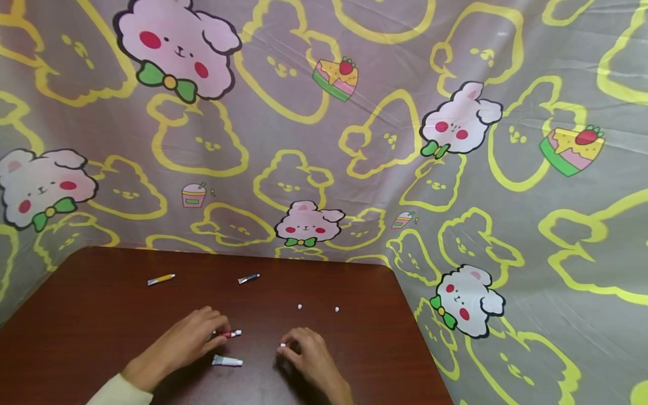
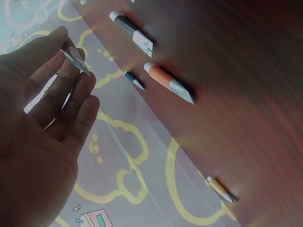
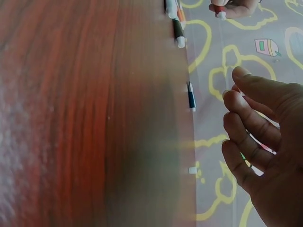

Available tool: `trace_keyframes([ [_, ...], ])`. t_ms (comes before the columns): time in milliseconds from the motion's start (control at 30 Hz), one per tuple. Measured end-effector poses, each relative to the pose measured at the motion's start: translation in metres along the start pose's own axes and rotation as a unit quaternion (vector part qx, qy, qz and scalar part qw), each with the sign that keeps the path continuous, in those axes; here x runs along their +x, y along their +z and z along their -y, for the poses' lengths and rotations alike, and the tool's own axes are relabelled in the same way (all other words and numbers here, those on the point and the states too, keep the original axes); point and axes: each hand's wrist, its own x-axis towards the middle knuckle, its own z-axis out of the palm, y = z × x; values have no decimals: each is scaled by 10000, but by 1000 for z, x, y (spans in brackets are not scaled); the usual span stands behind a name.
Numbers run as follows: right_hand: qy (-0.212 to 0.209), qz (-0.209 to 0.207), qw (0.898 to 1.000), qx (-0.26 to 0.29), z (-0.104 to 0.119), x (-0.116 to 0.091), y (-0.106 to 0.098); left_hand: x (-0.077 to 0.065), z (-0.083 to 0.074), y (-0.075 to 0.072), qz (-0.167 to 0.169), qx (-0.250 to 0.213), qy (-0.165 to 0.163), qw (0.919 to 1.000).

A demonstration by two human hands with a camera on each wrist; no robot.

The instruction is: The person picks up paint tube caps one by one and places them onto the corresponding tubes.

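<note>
My left hand (image 1: 194,337) grips a small red paint tube (image 1: 229,334), its white tip pointing right; in the left wrist view the tube's crimped silver end (image 2: 75,59) sticks out between thumb and fingers. Just in front of that hand a tube with a white cap (image 1: 228,361) lies on the table, grey from above and dark in the left wrist view. Beside it there, an orange tube (image 2: 165,79) lies on the wood. To the right, my right hand (image 1: 311,354) pinches a small white cap (image 1: 283,345) between thumb and forefinger; the right wrist view hides the cap.
Two loose white caps, a left one (image 1: 300,306) and a right one (image 1: 337,309), lie beyond my right hand. Farther back on the brown table (image 1: 101,315) are a yellow tube (image 1: 161,279) and a dark blue tube (image 1: 248,278). A patterned curtain (image 1: 374,169) hangs behind and right.
</note>
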Motion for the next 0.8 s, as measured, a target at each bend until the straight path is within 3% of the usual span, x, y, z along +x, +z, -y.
trace_keyframes([
  [267, -160, -47, 9999, -18, -1, 2, 3, 3, -4, 4, -58, -36, 118, 9999],
  [800, -436, -153, 9989, -120, 2, 8, 10, 8, -17, 6, 178, -112, -53, 9998],
])
